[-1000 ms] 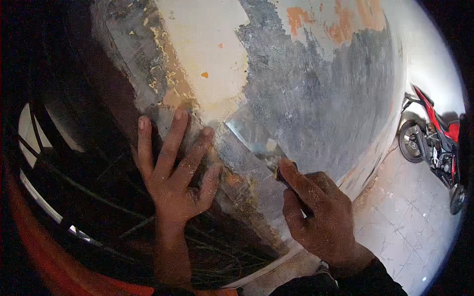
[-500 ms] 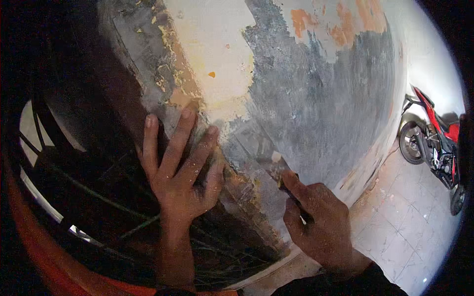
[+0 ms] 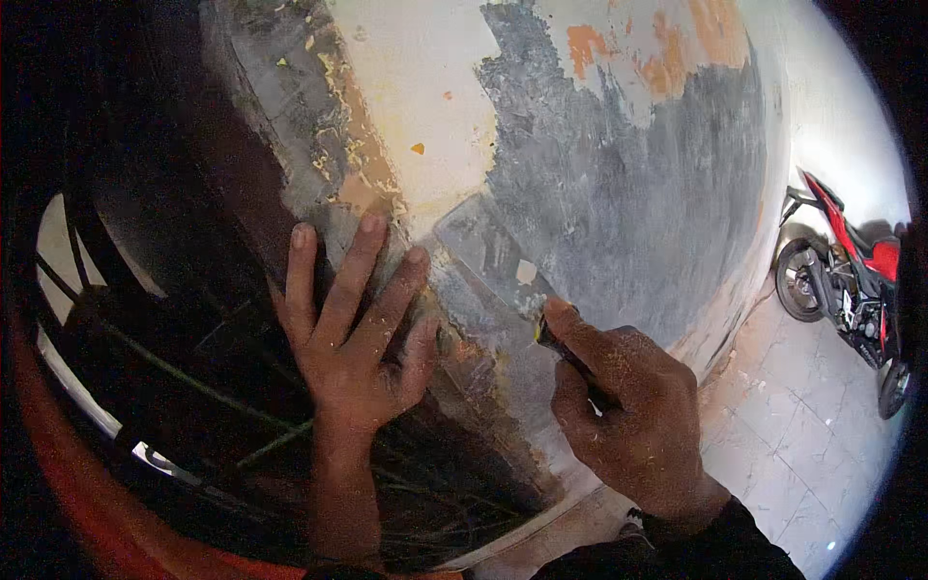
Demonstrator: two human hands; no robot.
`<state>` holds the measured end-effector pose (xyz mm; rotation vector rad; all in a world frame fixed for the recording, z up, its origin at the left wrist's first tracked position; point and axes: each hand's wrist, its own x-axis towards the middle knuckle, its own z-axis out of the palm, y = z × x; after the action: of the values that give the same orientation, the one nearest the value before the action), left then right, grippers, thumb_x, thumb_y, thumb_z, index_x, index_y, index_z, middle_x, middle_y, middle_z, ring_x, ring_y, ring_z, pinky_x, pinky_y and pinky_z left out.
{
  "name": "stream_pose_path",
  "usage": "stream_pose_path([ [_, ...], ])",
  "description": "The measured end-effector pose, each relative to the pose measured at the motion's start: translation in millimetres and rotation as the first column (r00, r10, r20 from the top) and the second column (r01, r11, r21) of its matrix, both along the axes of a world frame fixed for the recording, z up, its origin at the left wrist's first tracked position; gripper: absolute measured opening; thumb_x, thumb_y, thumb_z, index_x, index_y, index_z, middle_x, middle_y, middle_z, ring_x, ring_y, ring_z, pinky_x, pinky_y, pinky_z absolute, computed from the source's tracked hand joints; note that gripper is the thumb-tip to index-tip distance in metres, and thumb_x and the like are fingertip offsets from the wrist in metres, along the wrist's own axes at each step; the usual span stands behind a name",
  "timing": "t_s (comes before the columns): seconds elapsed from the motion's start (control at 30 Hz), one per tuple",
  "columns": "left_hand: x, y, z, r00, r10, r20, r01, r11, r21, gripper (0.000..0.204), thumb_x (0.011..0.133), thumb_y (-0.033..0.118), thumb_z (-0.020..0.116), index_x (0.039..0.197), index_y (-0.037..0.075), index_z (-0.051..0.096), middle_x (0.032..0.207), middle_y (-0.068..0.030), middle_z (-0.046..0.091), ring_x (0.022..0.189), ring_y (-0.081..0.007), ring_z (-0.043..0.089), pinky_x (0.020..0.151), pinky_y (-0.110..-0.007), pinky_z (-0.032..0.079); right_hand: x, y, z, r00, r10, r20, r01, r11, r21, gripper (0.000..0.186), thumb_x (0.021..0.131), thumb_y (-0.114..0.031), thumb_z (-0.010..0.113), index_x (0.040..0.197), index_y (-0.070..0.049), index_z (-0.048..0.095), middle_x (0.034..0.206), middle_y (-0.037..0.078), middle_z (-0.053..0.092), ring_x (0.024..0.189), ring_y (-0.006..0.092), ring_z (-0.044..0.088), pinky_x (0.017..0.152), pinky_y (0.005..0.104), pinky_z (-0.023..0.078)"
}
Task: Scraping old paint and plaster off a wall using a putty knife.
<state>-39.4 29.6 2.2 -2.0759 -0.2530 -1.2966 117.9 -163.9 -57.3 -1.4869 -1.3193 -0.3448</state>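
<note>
My right hand (image 3: 633, 416) grips the dark handle of a scraper (image 3: 480, 253). The scraper's wide metal blade points up and left, against the peeling wall (image 3: 619, 203), at the border of a cream paint patch (image 3: 435, 135). A pale spot shows on the blade near the handle. My left hand (image 3: 362, 338) lies with fingers spread along the wall's rough, chipped left edge, to the left of the blade. It holds nothing, and dust speckles its back. Grey bare surface shows right of the cream paint, with orange patches higher up.
Left of the wall edge is a dark area with thin bar-like lines (image 3: 193, 387). A red and black motorcycle (image 3: 855, 280) stands at the far right on a pale tiled floor (image 3: 773, 445). Light debris dots the floor by the wall's base.
The scraper blade has slid a little up and left onto the lower cream paint, and my right hand has shifted with it. My left hand stays in place.
</note>
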Motion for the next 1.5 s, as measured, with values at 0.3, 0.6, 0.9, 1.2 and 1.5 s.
stream_pose_path([
  [0.3,-0.8,0.3,-0.1,0.999,-0.032,-0.006,0.032,0.999,-0.02,0.036,0.09,0.033,0.069,0.123,0.023,0.077,0.153,-0.0031,0.056,0.148,-0.0433,0.036,0.117,-0.058,0.029,-0.5,2.1,5.2,1.0,-0.003,-0.011,0.003,1.0,0.002,0.058,0.088,-0.001,0.069,0.143,-0.013,0.06,0.084,0.014,0.068,0.063,0.0231,0.064,0.059,0.0355,0.052],
  [0.6,2.0,1.7,-1.6,1.0,-0.02,-0.011,0.02,1.0,0.002,0.037,0.09,0.033,0.068,0.124,0.023,0.076,0.153,-0.0031,0.056,0.148,-0.0432,0.035,0.118,-0.06,0.027,-2.6,0.4,-1.5,0.998,-0.036,-0.059,0.032,0.997,-0.07,0.055,0.088,0.001,0.069,0.141,-0.013,0.062,0.085,0.013,0.069,0.066,0.0234,0.065,0.061,0.0355,0.053],
  [0.9,0.9,2.6,-2.1,0.999,-0.01,-0.03,0.01,1.0,-0.007,0.039,0.088,0.031,0.069,0.126,0.023,0.075,0.154,-0.0027,0.055,0.148,-0.0437,0.034,0.117,-0.061,0.028,-7.9,-11.4,-9.8,0.995,-0.048,-0.086,0.035,0.988,-0.149,0.053,0.088,0.0,0.07,0.139,-0.013,0.064,0.084,0.013,0.067,0.066,0.0245,0.065,0.062,0.0374,0.053],
  [1.2,-1.6,3.4,-2.7,1.0,-0.002,-0.007,0.002,1.0,0.007,0.041,0.085,0.029,0.072,0.126,0.025,0.075,0.155,-0.0021,0.054,0.149,-0.0429,0.034,0.118,-0.06,0.026,-9.3,-11.7,-14.0,0.997,-0.035,-0.07,0.026,0.992,-0.123,0.054,0.09,0.0,0.07,0.142,-0.013,0.062,0.088,0.014,0.068,0.066,0.0214,0.064,0.06,0.0337,0.052],
  [1.5,-3.5,2.1,-1.9,1.0,-0.014,-0.01,0.014,1.0,-0.012,0.04,0.085,0.027,0.073,0.125,0.024,0.076,0.153,-0.0031,0.056,0.149,-0.0428,0.034,0.12,-0.058,0.027,-7.4,-10.6,-11.6,0.997,-0.015,-0.071,0.007,0.993,-0.117,0.054,0.09,0.0,0.07,0.142,-0.012,0.062,0.085,0.014,0.066,0.064,0.0212,0.062,0.059,0.0343,0.05],
])
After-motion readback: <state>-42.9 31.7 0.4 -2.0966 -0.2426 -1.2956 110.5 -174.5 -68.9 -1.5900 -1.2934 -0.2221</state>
